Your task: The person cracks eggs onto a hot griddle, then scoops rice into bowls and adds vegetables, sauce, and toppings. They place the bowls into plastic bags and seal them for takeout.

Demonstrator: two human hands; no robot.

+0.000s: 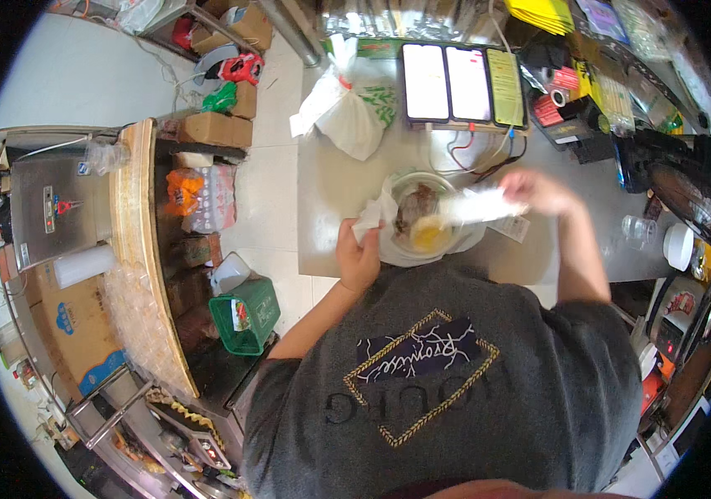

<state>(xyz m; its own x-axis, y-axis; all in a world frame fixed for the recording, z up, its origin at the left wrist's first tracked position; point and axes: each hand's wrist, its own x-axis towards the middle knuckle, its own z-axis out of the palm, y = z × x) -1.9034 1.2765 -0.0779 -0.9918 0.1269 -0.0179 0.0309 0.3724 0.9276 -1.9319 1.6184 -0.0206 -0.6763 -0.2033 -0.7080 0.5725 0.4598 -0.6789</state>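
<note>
Head view: left hand [359, 256] pinches bag [382, 211] beside bowl [423, 175]; right hand [536, 193] grips blurred object [480, 206].

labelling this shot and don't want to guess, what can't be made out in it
All in the head view:
White item in the right hand: blurred, so its kind is unclear.
Yellow contents of the bowl: too blurred to identify.
Inside of the tied white bag: hidden by its sides.
Yellow item: cut off by the upper edge.
</note>
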